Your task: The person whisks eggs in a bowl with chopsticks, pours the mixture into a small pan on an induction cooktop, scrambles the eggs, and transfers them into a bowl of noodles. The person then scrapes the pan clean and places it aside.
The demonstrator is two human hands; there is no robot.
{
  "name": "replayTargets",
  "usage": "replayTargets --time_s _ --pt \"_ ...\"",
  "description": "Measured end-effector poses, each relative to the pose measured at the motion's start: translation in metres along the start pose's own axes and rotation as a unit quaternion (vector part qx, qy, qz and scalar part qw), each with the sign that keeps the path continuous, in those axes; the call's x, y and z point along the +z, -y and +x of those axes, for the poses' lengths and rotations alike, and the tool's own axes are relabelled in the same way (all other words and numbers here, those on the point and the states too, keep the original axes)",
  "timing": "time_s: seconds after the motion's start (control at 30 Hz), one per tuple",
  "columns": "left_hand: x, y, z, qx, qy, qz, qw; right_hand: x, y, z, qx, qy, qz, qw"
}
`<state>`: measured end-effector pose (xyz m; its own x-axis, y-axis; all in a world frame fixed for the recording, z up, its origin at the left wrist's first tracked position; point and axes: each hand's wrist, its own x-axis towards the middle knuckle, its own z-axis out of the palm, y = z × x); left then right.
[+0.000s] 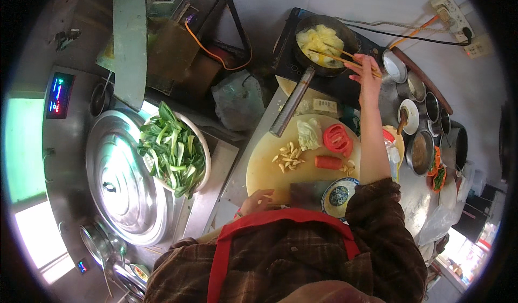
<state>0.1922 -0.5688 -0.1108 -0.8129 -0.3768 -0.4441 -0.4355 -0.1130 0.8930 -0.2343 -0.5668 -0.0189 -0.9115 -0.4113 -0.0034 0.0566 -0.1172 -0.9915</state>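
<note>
My right hand [367, 73] reaches out over the stove, closed around a pair of wooden chopsticks [339, 59]. The chopstick tips rest in yellow egg [318, 37] in a dark frying pan [294, 100], whose ridged metal handle points toward me. My left hand [258, 201] is low by the near left edge of a round cutting board [261, 165], fingers loosely extended and holding nothing visible. On the board lie garlic cloves [289, 157], a cabbage piece [309, 134], cut tomato [338, 140], a carrot piece [327, 162] and a broad knife blade [312, 195]. A blue-patterned dish [339, 196] overlaps its near right edge.
The pan sits on a black cooktop [285, 49]. Leafy greens [174, 152] fill a bowl at left, beside a large metal lid [116, 184]. A plastic bag [237, 100] lies behind. Bowls [420, 149] crowd the right; cords run to a power strip [452, 14].
</note>
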Motion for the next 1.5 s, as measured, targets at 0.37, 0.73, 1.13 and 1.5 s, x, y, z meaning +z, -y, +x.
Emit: replayTargets --time_s 0.37,0.73,1.13,1.5 --pt "-0.009 -0.001 0.001 -0.066 0.000 -0.005 0.998 0.023 -0.041 0.040 -0.009 -0.076 0.110 0.991" --pt "-0.005 -0.003 -0.003 -0.001 -0.022 0.006 1.000 -0.033 -0.015 0.035 0.069 -0.123 0.271 0.952" --pt "-0.005 0.005 -0.005 0.000 -0.014 0.017 1.000 0.001 0.024 0.036 -0.006 0.013 0.096 0.995" --pt "-0.001 0.004 -0.001 0.007 -0.005 0.022 1.000 -0.047 0.036 0.025 0.030 0.028 -0.070 0.997"
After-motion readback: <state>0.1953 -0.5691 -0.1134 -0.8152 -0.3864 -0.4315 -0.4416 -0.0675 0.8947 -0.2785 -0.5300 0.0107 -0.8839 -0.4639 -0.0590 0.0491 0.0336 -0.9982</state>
